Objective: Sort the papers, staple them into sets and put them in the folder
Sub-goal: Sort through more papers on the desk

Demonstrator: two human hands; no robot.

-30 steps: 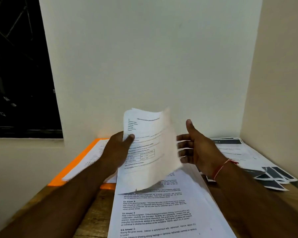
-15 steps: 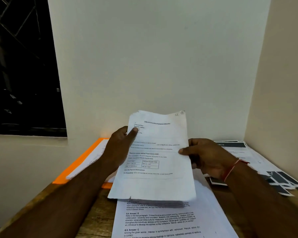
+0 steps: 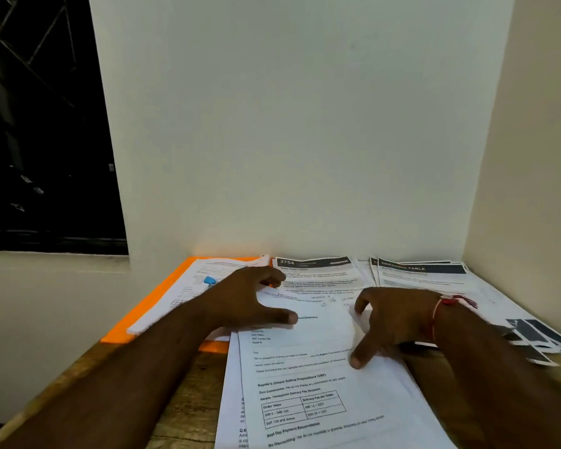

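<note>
Pressing a printed sheet [image 3: 321, 380] flat onto the stack of papers [image 3: 234, 419] in front of you, your two hands work at a wooden table [image 3: 182, 403] set into a pale corner. Your left hand [image 3: 246, 303] lies over the sheet's upper left corner, fingers spread apart and gripping nothing, with the thumb tip resting on the page. Your right hand [image 3: 392, 322], a red thread [image 3: 441, 303] tied at the wrist, arches over the sheet's right edge. Its fingers are loosely bent and parted, with one fingertip [image 3: 357, 361] planted on the paper and nothing pinched between them.

The sheet carries a small table of order values and delivery fees. It lies slightly askew on the pages beneath, whose left edges show beside it.

The orange folder [image 3: 120, 338] lies flat at the table's left rear, against the wall, with a pile of white pages [image 3: 188, 286] on it. A small blue object [image 3: 210, 280] sits on that pile; what it is cannot be told.

Beyond your hands, along the wall, lie a sheet headed "2754" [image 3: 314, 270] and, further right, a fan of sheets headed "DRESSING TABLE" [image 3: 418, 273]. More pages with dark printed blocks [image 3: 538, 335] lie near your right forearm at the table's right side. A dark window [image 3: 46, 124] fills the upper left.
</note>
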